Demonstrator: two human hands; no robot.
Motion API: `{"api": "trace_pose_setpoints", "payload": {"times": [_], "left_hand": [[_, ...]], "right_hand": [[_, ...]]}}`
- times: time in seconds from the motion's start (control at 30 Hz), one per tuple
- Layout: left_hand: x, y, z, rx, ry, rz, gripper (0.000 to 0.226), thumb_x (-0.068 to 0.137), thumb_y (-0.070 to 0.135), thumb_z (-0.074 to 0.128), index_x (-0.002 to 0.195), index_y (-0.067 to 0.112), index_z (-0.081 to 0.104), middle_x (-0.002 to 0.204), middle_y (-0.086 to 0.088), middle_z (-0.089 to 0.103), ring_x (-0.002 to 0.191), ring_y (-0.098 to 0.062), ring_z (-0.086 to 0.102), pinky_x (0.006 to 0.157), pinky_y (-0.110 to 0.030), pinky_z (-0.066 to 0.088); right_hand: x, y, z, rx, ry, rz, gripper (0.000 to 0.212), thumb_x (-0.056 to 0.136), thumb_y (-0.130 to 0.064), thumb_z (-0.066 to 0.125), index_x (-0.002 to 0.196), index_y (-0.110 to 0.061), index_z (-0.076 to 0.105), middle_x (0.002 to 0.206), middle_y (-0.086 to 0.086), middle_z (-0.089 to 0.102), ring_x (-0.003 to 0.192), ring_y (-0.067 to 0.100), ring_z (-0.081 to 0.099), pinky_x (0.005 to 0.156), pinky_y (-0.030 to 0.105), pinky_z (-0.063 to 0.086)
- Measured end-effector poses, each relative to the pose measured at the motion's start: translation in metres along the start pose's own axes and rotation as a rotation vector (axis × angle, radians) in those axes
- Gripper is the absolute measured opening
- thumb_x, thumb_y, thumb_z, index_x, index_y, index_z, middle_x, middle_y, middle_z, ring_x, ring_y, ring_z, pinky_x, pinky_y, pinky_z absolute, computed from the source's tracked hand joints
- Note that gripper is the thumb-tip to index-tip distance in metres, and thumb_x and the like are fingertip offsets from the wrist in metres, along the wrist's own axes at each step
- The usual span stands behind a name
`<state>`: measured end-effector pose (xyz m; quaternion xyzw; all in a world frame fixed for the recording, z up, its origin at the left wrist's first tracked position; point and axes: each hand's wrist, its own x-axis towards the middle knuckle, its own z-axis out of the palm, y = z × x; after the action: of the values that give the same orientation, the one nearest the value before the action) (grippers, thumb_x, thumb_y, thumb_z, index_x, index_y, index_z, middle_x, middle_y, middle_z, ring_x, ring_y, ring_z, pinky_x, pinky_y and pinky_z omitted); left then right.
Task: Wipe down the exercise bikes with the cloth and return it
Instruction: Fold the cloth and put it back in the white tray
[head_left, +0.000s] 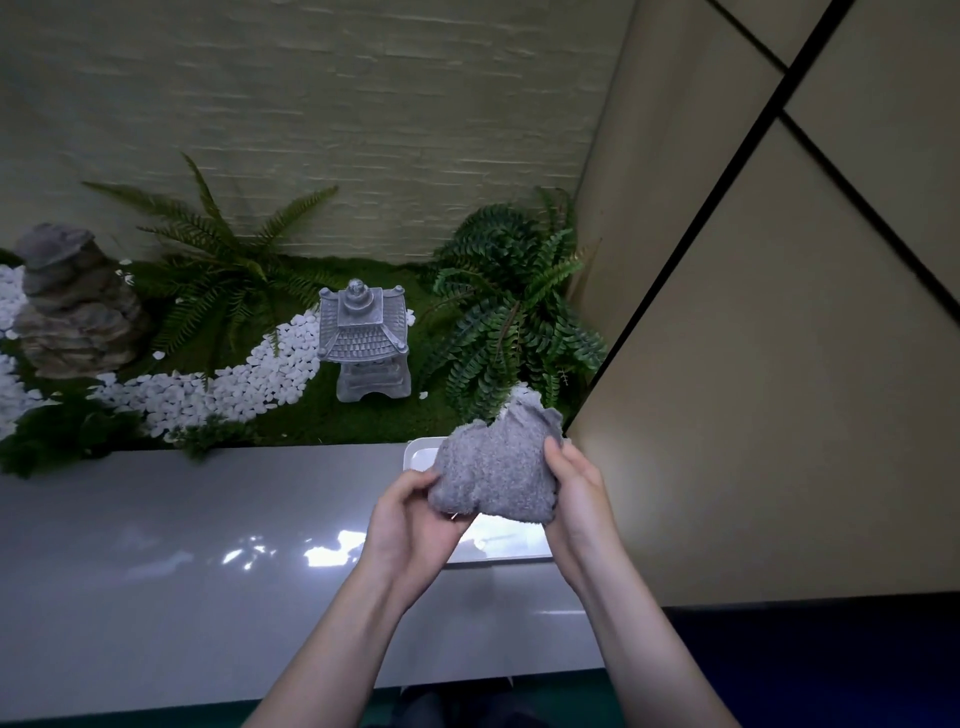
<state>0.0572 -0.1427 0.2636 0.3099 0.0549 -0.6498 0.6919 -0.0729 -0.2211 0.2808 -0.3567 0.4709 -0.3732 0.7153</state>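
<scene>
While two bare hands reach in from the bottom of the frame, one fluffy grey cloth (496, 470) is held bunched between them, right of centre. It overlaps one white tray (420, 451) on a glossy grey ledge (156, 551); whether it touches the tray cannot be told. The left hand (415, 514) grips the cloth's lower left edge, fingers curled tight. The right hand (576, 488) clasps its right edge, fingers wrapped behind.

Beyond the ledge, mid-frame, lies a small garden: one stone lantern (363, 343), two large ferns (218, 260) (511, 306), one layered rock (72, 306) at far left, and a winding band of white pebbles (249, 376).
</scene>
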Motion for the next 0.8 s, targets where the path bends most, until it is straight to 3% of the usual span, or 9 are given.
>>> {"api": "trace_pose_setpoints", "payload": {"times": [0.1,0.27,0.33,0.4,0.43,0.5,0.63,0.7,0.8], "left_hand": [[0.001,-0.003,0.002,0.151,0.011,-0.067,0.048,0.086,0.036,0.055,0.121,0.004,0.061,0.121,-0.015,0.065,0.106,-0.023,0.064,0.091,-0.034,0.048],[0.005,-0.013,0.007,0.442,0.042,-0.009,0.044,0.076,0.010,0.068,0.117,-0.001,0.061,0.111,-0.020,0.069,0.097,-0.026,0.068,0.080,-0.031,0.057],[0.006,-0.015,0.006,0.445,0.092,0.085,0.041,0.076,0.005,0.067,0.116,0.002,0.060,0.109,-0.018,0.070,0.096,-0.026,0.068,0.077,-0.031,0.058],[0.004,-0.018,0.007,0.426,0.100,0.160,0.034,0.081,0.001,0.063,0.114,0.007,0.060,0.107,-0.014,0.071,0.094,-0.022,0.069,0.073,-0.028,0.057],[0.003,-0.021,0.007,0.416,0.097,0.173,0.031,0.084,0.001,0.060,0.114,0.007,0.060,0.107,-0.012,0.071,0.093,-0.020,0.069,0.071,-0.026,0.056],[0.001,-0.025,0.005,0.383,0.111,0.158,0.026,0.087,0.003,0.056,0.112,0.008,0.062,0.105,-0.011,0.071,0.089,-0.018,0.069,0.067,-0.027,0.055],[0.000,-0.022,0.000,0.406,0.153,0.108,0.023,0.082,0.014,0.061,0.103,0.007,0.066,0.094,-0.010,0.070,0.079,-0.018,0.067,0.059,-0.027,0.051],[0.002,-0.019,-0.001,0.456,0.163,0.131,0.019,0.076,0.020,0.066,0.092,0.009,0.066,0.084,-0.007,0.071,0.073,-0.015,0.067,0.056,-0.024,0.052],[0.007,-0.016,-0.002,0.552,0.173,0.186,0.010,0.078,0.020,0.068,0.082,0.012,0.061,0.074,-0.004,0.070,0.068,-0.011,0.066,0.057,-0.018,0.051]], "right_hand": [[-0.004,0.001,-0.004,-0.060,-0.057,-0.021,0.030,0.097,-0.012,0.048,0.079,-0.018,0.072,0.082,-0.003,0.071,0.079,0.008,0.066,0.069,0.021,0.051],[-0.007,0.007,-0.012,-0.164,0.000,-0.042,0.028,0.098,-0.028,0.051,0.087,-0.006,0.065,0.086,0.005,0.065,0.082,0.015,0.060,0.076,0.032,0.044],[-0.007,0.012,-0.015,-0.202,0.073,-0.080,0.039,0.099,-0.029,0.049,0.094,0.009,0.054,0.082,0.015,0.057,0.081,0.018,0.055,0.075,0.033,0.041],[-0.006,0.019,-0.016,-0.234,0.190,-0.121,0.038,0.100,-0.026,0.046,0.093,0.011,0.049,0.080,0.028,0.051,0.078,0.019,0.050,0.074,0.033,0.039],[-0.006,0.023,-0.016,-0.250,0.236,-0.129,0.033,0.101,-0.024,0.045,0.089,0.006,0.051,0.080,0.028,0.052,0.077,0.019,0.049,0.074,0.033,0.039],[-0.005,0.029,-0.017,-0.272,0.271,-0.119,0.026,0.101,-0.024,0.043,0.082,-0.008,0.052,0.075,0.011,0.055,0.076,0.019,0.049,0.074,0.034,0.039],[0.001,0.035,-0.021,-0.242,0.206,-0.059,0.023,0.099,-0.029,0.048,0.081,-0.019,0.058,0.073,-0.008,0.063,0.074,0.010,0.057,0.071,0.029,0.044],[0.004,0.036,-0.025,-0.228,0.123,-0.009,0.020,0.095,-0.035,0.054,0.089,-0.019,0.063,0.079,-0.008,0.068,0.076,0.007,0.063,0.070,0.024,0.049],[0.005,0.040,-0.028,-0.183,0.012,0.078,0.027,0.090,-0.033,0.063,0.106,-0.012,0.065,0.102,0.005,0.072,0.095,0.017,0.068,0.081,0.035,0.054]]}}
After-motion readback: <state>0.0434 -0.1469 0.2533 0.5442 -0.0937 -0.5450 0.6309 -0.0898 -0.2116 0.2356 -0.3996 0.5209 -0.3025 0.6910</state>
